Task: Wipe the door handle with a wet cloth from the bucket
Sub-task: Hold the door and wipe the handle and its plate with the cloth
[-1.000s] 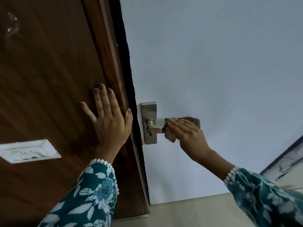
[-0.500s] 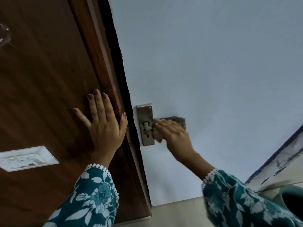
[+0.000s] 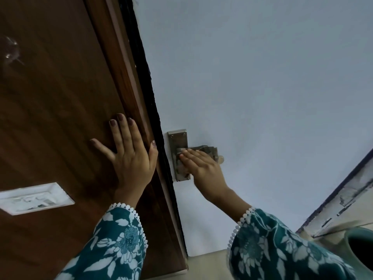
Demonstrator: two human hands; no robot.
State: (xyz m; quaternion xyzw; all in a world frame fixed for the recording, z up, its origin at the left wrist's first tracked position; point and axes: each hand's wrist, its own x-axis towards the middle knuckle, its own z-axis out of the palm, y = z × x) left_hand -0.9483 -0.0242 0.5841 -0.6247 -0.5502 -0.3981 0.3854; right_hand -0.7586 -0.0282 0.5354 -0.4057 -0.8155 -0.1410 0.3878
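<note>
Door handle: the door handle [image 3: 219, 158] is lying almost wholly under the right hand, its long axis running sideways from the metal backplate [image 3: 178, 142] out toward the wrist side; only a rounded tip is showing past the knuckles.
Cloth: the wet cloth [image 3: 203, 148] is sitting bunched between the right palm and the lever, a greyish fold poking out just above the fingers.
Right hand: the right hand [image 3: 201, 168] is pressing flat on the cloth with fingers extended and close together, fingertips reaching onto the backplate; it is holding the cloth by pressure rather than in a closed fist.
Key relation: the lever is lying directly beneath this hand and along the line of its fingers, so a wiping stroke would likely be running along that axis, away from the plate.
Left hand: the left hand [image 3: 129, 156] is resting spread wide and empty on the brown door [image 3: 60, 118], well nearer the door edge than the handle, apparently bracing.
Arm pose: both forearms, in teal floral sleeves [image 3: 272, 245], are reaching up and forward.
Bucket: a dark green rim [image 3: 351, 239], possibly the bucket, is sitting below and behind the right elbow.
Stage: wiping seems to be under way.
</note>
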